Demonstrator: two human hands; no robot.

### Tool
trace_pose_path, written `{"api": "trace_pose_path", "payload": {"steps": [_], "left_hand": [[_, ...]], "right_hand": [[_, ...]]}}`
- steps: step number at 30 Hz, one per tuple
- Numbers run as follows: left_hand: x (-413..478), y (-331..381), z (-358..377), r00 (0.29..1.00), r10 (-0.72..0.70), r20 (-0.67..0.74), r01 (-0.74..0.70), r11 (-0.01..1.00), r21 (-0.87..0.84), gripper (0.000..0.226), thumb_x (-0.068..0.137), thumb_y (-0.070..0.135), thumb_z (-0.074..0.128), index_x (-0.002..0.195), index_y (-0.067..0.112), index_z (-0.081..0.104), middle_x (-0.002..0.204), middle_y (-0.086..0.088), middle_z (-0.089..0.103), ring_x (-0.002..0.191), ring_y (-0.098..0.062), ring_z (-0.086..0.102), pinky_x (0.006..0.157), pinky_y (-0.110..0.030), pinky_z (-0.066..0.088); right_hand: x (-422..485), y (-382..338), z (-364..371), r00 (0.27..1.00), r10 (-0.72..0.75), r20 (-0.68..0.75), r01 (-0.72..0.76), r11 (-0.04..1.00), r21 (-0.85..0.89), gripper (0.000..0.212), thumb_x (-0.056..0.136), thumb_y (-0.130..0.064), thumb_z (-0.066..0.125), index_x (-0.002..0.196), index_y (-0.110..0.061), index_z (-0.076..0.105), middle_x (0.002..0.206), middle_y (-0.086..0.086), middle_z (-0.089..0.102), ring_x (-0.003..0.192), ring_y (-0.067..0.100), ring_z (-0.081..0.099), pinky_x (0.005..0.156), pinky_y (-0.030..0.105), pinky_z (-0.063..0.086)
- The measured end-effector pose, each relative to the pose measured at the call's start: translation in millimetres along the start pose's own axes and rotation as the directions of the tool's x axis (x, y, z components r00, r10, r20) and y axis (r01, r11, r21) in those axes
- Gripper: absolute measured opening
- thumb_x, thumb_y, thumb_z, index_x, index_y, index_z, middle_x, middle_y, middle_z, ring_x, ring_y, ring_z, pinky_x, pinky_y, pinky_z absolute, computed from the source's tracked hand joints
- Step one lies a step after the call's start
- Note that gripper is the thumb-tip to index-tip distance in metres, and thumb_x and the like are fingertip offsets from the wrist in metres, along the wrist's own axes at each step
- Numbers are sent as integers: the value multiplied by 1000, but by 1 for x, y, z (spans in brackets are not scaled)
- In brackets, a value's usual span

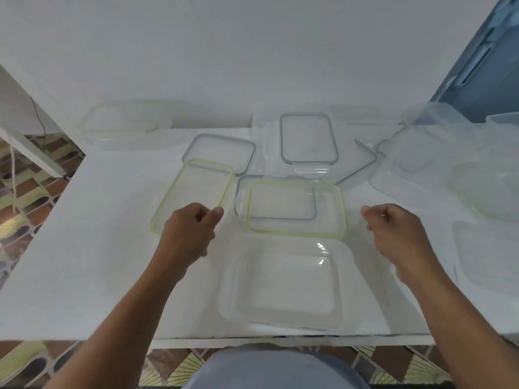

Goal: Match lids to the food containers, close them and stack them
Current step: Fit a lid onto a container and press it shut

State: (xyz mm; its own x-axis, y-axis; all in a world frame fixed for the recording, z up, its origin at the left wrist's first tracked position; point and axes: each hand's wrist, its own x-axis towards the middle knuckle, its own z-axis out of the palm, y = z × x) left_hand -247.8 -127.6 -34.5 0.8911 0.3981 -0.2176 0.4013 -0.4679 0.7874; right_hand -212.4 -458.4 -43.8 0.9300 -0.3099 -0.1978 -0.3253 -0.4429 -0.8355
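A large empty glass container (283,284) stands at the table's front edge between my hands. My left hand (191,228) is curled in a fist over the near corner of a green-rimmed lid (193,192); I cannot tell whether its thumb touches the lid. My right hand (393,231) is curled too and holds nothing, just right of a second green-rimmed lid (297,228), which lies on top of a blue-grey-rimmed piece (243,197). Further back lie a blue-grey-rimmed lid (219,150) and a latched blue-grey-rimmed lid (307,138).
A clear container (123,127) sits at the back left by the wall. Clear containers (421,155) and a bowl (488,189) crowd the right side, with another clear piece (488,254) nearer. A blue bin (483,66) stands at the far right. The white table (84,248) ends at left over tiled floor.
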Motion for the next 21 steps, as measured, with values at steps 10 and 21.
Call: {"api": "trace_pose_path", "payload": {"steps": [10, 21], "left_hand": [[34, 25, 27, 998, 52, 34, -58, 981, 186, 34, 92, 43, 67, 85, 9, 67, 75, -8, 75, 52, -21, 63, 61, -31, 52], [46, 38, 18, 986, -72, 149, 112, 954, -279, 18, 92, 15, 71, 87, -1, 66, 74, -14, 65, 44, -16, 51, 41, -25, 33]], "right_hand": [[33, -9, 16, 985, 49, 168, -35, 995, -89, 31, 98, -32, 60, 89, -4, 71, 60, 7, 61, 53, 22, 51, 53, 29, 40], [41, -33, 4, 932, 219, 290, -307, 901, 307, 14, 96, -18, 63, 91, -5, 63, 67, 9, 51, 47, 16, 44, 41, 26, 31]]}}
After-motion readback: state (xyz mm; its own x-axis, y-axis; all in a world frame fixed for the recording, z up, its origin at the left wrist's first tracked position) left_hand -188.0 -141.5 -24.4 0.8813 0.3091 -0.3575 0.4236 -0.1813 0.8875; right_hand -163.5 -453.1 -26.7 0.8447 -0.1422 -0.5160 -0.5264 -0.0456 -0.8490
